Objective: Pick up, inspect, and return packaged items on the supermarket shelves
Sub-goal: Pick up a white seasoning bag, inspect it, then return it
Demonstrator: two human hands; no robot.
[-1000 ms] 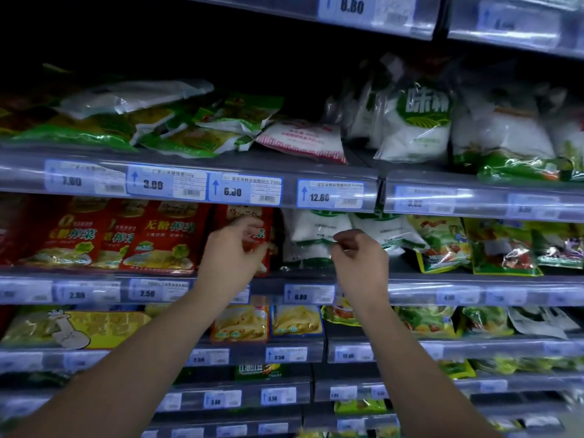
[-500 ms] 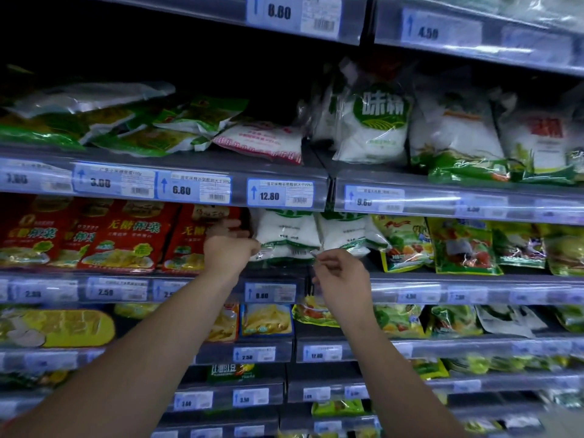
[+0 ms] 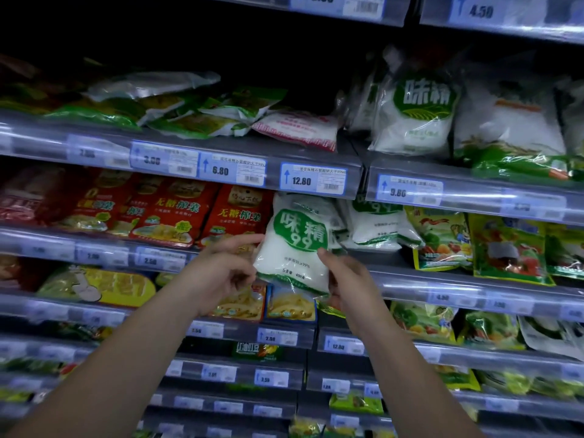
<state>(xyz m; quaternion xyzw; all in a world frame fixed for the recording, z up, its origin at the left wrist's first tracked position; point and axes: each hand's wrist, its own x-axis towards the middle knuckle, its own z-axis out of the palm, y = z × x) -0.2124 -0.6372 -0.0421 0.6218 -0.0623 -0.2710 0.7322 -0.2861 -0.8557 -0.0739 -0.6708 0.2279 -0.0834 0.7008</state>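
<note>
A white bag of crystals with a green label (image 3: 295, 248) is held upright in front of the second shelf, its printed face toward me. My left hand (image 3: 221, 271) grips its left edge, thumb reaching to the bag's upper left side. My right hand (image 3: 347, 279) holds the lower right corner, thumb on the front. More white bags of the same kind (image 3: 373, 224) stand on the shelf just behind and to the right.
Red packets (image 3: 177, 213) fill the shelf to the left, colourful green-yellow packets (image 3: 442, 238) to the right. Larger white bags (image 3: 414, 115) stand on the shelf above. Shelf rails with price tags (image 3: 313, 180) jut out above and below the hands.
Both hands took hold of the white bag at the shelf and drew it out toward me. The camera moved closer and tilted slightly up.
</note>
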